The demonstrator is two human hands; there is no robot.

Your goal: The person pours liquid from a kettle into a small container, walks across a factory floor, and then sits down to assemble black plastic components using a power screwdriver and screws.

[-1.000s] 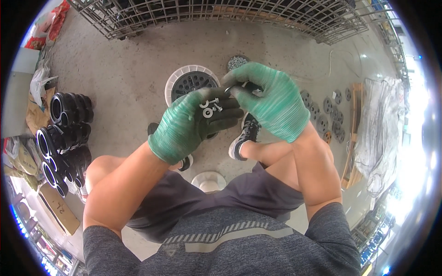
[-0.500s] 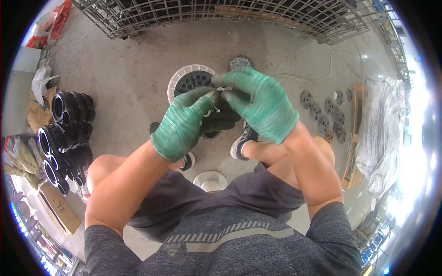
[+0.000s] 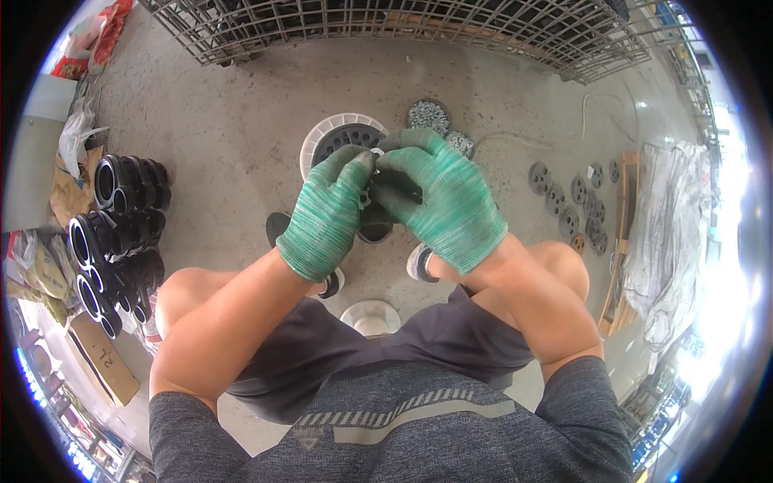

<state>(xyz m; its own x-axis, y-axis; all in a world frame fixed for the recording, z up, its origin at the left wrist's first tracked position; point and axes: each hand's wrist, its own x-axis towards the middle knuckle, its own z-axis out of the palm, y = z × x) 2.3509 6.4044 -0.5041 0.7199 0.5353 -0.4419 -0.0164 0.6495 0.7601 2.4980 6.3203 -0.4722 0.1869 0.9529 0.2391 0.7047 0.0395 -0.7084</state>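
Both my hands wear green knit gloves with dark fingers and meet in front of me. My left hand (image 3: 322,211) is closed, thumb and forefinger pinching at a small shiny metal piece (image 3: 377,151). Curled in from the other side, my right hand (image 3: 443,197) has its fingertips at the same piece; its exact kind is too small to tell. A black rounded part (image 3: 375,232) shows below and between the hands, mostly covered by them. Just beyond my left hand stands a white round tub (image 3: 309,145) with a dark disc (image 3: 348,142) full of holes on top.
Two round holders of small metal hardware (image 3: 428,117) sit beyond my right hand. Black double-ring parts (image 3: 113,193) are stacked at left, near a cardboard box (image 3: 105,358). Grey holed discs (image 3: 568,219) lie at right by a wooden pallet (image 3: 625,241). A wire cage (image 3: 386,24) stands ahead.
My right hand has shifted slightly left and down, its fingers more curled. My left hand has moved a little to the right. A second hardware holder has come into sight.
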